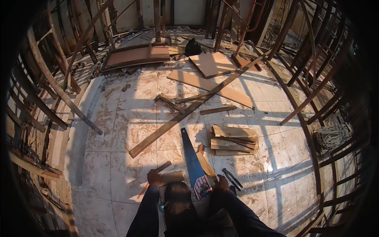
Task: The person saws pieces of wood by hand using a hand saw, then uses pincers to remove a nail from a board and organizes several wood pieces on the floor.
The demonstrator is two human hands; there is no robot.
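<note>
My left hand (154, 177) is closed around a narrow piece of wood (164, 166) that sticks out beyond the fingers. A thin orange thing (143, 190) shows below that hand; its kind is unclear. Right beside it lies a short board (173, 177), close to my knee. My right hand (222, 184) grips the near end of a slim wooden board (205, 163). Between my hands a handsaw (191, 158) with a blue blade lies with its patterned red, white and blue handle toward me. Just right of my right hand rest dark pincers (232, 179).
A stack of short boards (233, 140) sits ahead right. A long beam (166, 132) crosses the tiled floor, near a hammer-shaped tool (170, 104), a wide plank (211, 88) and panels (212, 64). Wooden props (65, 94) stand around; coiled wire (332, 138) lies far right.
</note>
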